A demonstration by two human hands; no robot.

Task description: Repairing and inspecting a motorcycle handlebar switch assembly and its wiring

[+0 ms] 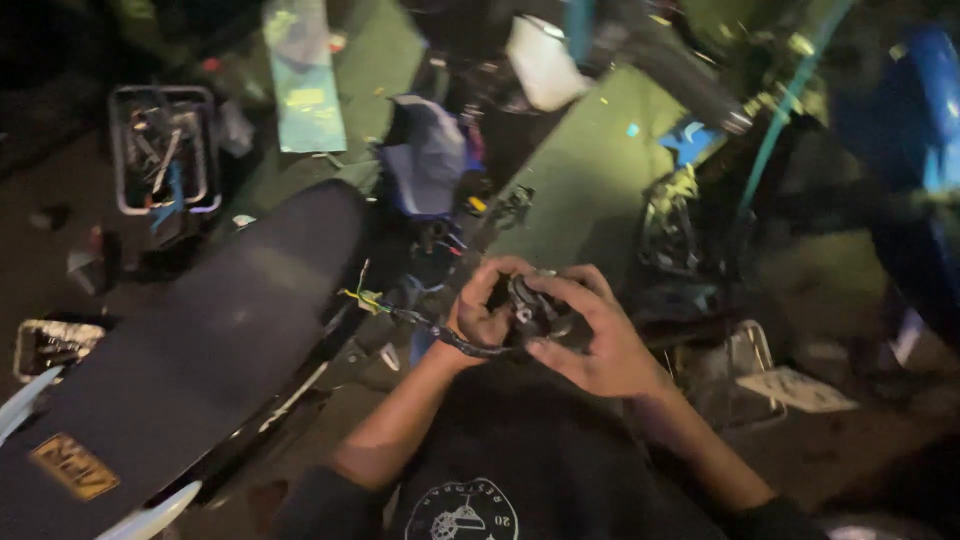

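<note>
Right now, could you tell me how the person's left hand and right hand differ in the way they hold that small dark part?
The left hand is curled, knuckles up, gripping the small dark part from its left side. The right hand lies flatter, its fingers spread over the top and right side. A dark cord runs below the left hand only. Both are bare and close around the same part.

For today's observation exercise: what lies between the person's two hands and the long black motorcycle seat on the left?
In the head view, a bundle of wires, some yellow and green, runs between the seat and the left hand. Both hands, the right hand too, hold a small dark part.
</note>
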